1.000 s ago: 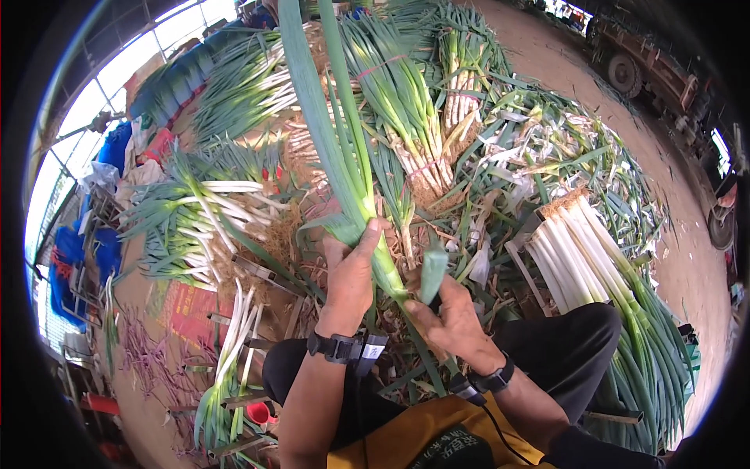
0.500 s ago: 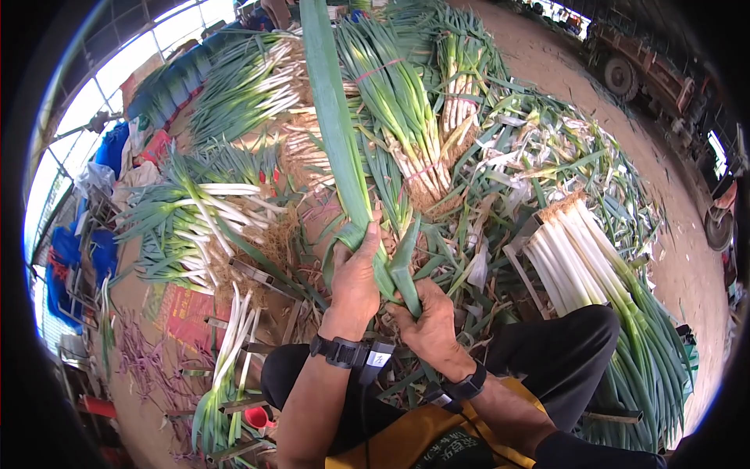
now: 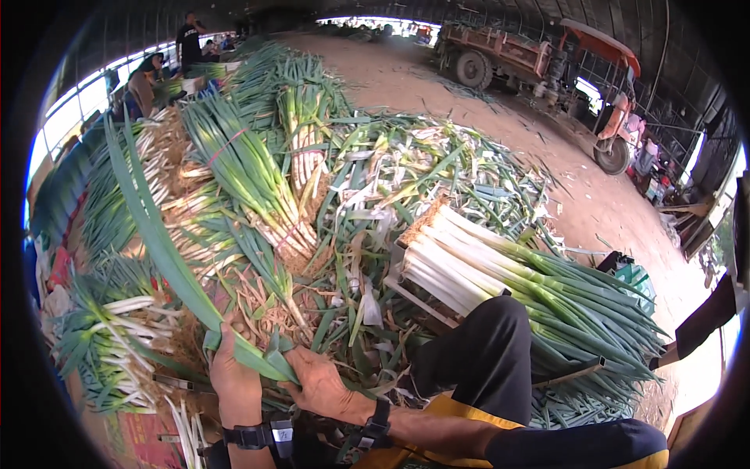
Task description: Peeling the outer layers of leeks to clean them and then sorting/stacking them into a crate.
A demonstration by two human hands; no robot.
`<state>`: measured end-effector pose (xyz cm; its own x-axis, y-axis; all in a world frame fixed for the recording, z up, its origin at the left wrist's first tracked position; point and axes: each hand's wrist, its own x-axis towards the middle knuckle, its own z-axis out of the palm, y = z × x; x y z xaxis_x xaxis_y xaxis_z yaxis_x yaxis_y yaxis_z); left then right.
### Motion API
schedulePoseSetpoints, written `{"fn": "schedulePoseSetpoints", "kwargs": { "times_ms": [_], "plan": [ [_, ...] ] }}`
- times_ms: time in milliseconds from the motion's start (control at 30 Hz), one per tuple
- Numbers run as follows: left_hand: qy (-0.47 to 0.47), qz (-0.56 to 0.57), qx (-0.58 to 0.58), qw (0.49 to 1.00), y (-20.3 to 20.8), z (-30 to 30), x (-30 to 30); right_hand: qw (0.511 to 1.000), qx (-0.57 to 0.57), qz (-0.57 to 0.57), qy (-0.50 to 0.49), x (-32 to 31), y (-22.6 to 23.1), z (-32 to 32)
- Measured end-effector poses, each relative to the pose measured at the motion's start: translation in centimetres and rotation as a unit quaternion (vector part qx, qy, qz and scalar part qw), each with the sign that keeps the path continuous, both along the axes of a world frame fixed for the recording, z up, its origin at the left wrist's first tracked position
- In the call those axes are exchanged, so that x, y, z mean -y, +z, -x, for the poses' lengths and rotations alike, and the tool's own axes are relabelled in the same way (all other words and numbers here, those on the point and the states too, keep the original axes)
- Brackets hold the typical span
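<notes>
My left hand point(image 3: 236, 379) is closed around long, flat green onion leaves point(image 3: 168, 242), which stretch up and away to the left. Close beside it, my right hand point(image 3: 324, 384) pinches the folded lower part of the same leaves. Any white stalk below the hands is hidden. To the right, trimmed green onions point(image 3: 461, 270) with clean white stems and roots lie stacked on a metal rack point(image 3: 426, 301). Loose green onions point(image 3: 129, 320) with brown roots lie left of my hands.
Tied bundles of green onions point(image 3: 246, 176) lie ahead, beside a broad heap of stripped leaves point(image 3: 437, 168). A truck with an orange cab point(image 3: 601, 47) stands on the dirt floor at far right. People point(image 3: 190, 43) are at the far left. A dark sleeve point(image 3: 707, 320) shows at the right edge.
The view has swung right and up, so things appear shifted left. Both hands still grip the leaves, which now lean further left.
</notes>
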<state>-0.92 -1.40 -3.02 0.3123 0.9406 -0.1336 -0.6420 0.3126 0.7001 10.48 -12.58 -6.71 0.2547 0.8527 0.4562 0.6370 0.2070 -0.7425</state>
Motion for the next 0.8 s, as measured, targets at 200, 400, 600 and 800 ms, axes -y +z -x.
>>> {"fn": "schedulePoseSetpoints", "kwargs": {
  "times_ms": [200,400,600,800],
  "plan": [
    [-0.016,0.022,-0.015,1.0,-0.5,0.1,-0.1,0.999,-0.011,-0.014,0.047,0.2,-0.7,-1.1],
    [-0.037,0.016,-0.029,0.999,0.1,-0.4,0.0,0.994,-0.035,-0.024,0.105,0.2,-1.0,-3.2],
    [-0.173,-0.148,0.052,0.972,1.9,1.9,-0.4,0.936,-0.248,0.034,0.249,0.1,4.2,-4.7],
    [-0.017,-0.483,-0.512,0.71,-5.1,3.6,-3.7,0.934,-0.262,0.048,0.237,0.7,3.2,-5.5]
  ]
}}
